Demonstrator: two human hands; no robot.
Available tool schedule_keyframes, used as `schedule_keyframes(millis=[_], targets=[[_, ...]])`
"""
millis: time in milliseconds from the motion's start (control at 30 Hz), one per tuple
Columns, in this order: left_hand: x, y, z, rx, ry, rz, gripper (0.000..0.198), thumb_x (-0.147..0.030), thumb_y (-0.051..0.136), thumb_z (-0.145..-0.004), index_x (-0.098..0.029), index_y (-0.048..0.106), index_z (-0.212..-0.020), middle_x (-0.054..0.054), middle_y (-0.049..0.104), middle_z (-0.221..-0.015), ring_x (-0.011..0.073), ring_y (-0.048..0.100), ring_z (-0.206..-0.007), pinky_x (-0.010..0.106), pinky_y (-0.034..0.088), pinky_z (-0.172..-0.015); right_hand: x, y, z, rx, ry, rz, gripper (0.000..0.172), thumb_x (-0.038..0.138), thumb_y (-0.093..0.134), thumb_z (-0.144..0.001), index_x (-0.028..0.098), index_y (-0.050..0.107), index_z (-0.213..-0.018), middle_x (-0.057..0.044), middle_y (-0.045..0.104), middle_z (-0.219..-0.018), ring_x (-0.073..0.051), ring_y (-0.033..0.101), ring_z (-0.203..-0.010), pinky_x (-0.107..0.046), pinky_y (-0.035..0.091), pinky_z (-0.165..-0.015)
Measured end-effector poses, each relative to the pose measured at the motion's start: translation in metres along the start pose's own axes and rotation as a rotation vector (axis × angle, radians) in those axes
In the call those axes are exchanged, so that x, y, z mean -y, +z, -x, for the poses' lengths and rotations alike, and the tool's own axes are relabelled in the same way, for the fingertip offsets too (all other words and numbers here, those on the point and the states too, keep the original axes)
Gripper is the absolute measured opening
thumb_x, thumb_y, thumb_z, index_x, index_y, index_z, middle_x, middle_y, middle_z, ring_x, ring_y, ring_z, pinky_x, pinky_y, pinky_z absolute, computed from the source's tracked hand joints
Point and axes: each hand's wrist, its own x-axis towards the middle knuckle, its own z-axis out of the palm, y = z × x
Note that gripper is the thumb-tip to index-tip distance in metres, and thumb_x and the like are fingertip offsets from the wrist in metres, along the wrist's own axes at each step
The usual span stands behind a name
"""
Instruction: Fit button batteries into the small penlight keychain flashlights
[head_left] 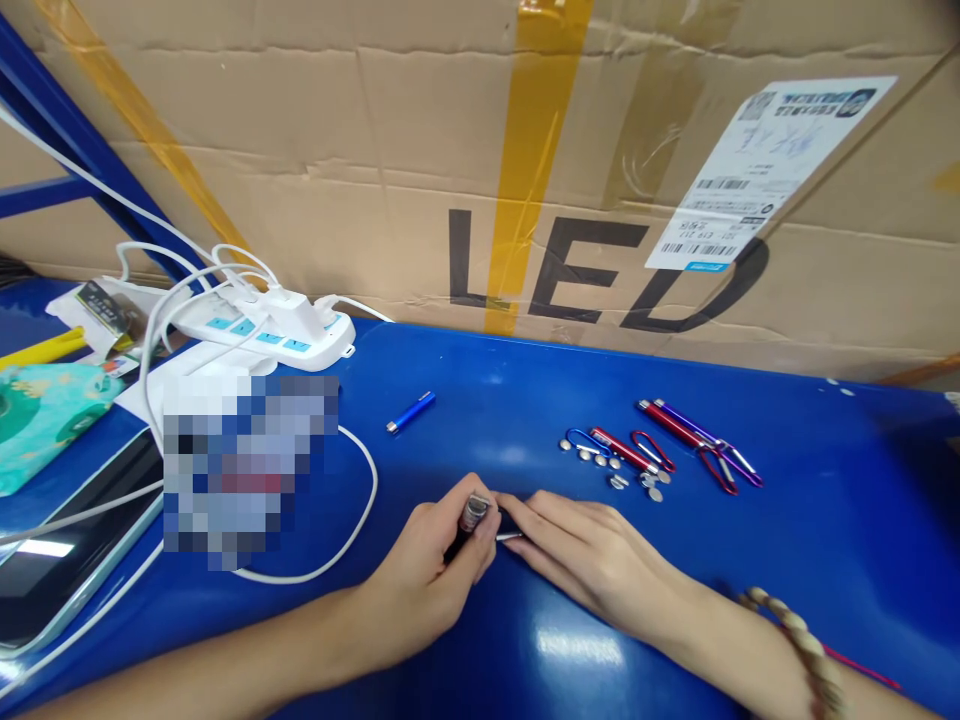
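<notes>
My left hand (446,560) is closed around a small penlight tube (475,512), its silvery round end showing between thumb and forefinger. The rest of the tube is hidden in the fingers. Close beside it, my right hand (592,550) has its fingertips pinched together. A thin pale sliver (508,537) shows at those fingertips, too little to name. Beyond the hands lies a short blue penlight tube (411,412). To the right is a red penlight (625,450) among several button cells (655,494), with a blue carabiner clip (589,442) next to it.
Farther right lie a red penlight (679,425) and a purple one (686,422) with clips. A white power strip (322,345), cables (367,510), a phone (75,540) and a teal patterned packet (52,420) crowd the left. A cardboard box (420,120) stands behind the blue table (495,370).
</notes>
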Motion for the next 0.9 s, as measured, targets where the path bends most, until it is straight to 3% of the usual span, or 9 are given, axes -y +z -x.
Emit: schedule_keyframes(millis=[167, 333, 600, 800, 900], targets=[[0.0019, 0.0009, -0.0007, 0.013, 0.029, 0.028, 0.027, -0.029, 0.033, -0.095, -0.022, 0.030, -0.069, -0.008, 0.033, -0.057, 0.0092, 0.032, -0.050, 0.024, 0.026, -0.048, 0.0005, -0.0025, -0.0024, -0.007, -0.061, 0.090, 0.037, 0.023, 0.028, -0.099, 0.003, 0.059, -0.105, -0.005, 0.059, -0.065, -0.013, 0.057, -0.055, -0.024, 0.048, -0.047], [0.0030, 0.0018, 0.0006, -0.004, 0.013, 0.090, 0.027, -0.029, 0.035, -0.094, -0.022, 0.031, -0.069, -0.009, 0.028, -0.060, 0.0095, 0.026, -0.051, 0.024, 0.023, -0.047, -0.0004, -0.0021, -0.0016, -0.009, -0.062, 0.060, 0.038, 0.023, 0.027, -0.100, 0.002, 0.059, -0.104, -0.005, 0.057, -0.066, -0.013, 0.055, -0.056, -0.023, 0.046, -0.047], [0.0025, 0.0023, 0.0008, 0.044, -0.008, 0.061, 0.026, -0.030, 0.032, -0.095, -0.023, 0.031, -0.070, -0.009, 0.028, -0.059, 0.0101, 0.026, -0.051, 0.024, 0.024, -0.048, 0.0027, 0.0040, 0.0008, -0.062, 0.020, -0.060, 0.033, 0.021, 0.032, -0.098, 0.006, 0.062, -0.093, -0.003, 0.052, -0.063, -0.012, 0.046, -0.053, -0.023, 0.041, -0.047], [-0.0038, 0.0010, -0.0013, -0.037, -0.034, -0.067, 0.016, -0.029, 0.041, -0.091, -0.022, 0.037, -0.077, -0.007, 0.033, -0.067, 0.0109, 0.031, -0.059, 0.024, 0.029, -0.056, -0.0001, 0.0039, 0.0032, -0.108, 0.085, -0.102, 0.032, 0.021, 0.034, -0.097, 0.007, 0.062, -0.099, -0.003, 0.052, -0.066, -0.012, 0.048, -0.055, -0.022, 0.043, -0.047], [-0.0065, -0.0007, 0.0000, -0.007, -0.036, -0.050, 0.013, -0.031, 0.036, -0.093, -0.021, 0.039, -0.085, -0.006, 0.037, -0.069, 0.0111, 0.034, -0.060, 0.023, 0.031, -0.057, -0.0006, 0.0020, 0.0037, -0.189, 0.137, -0.120, 0.028, 0.021, 0.036, -0.097, 0.009, 0.061, -0.103, -0.003, 0.053, -0.068, -0.010, 0.049, -0.055, -0.021, 0.045, -0.048]])
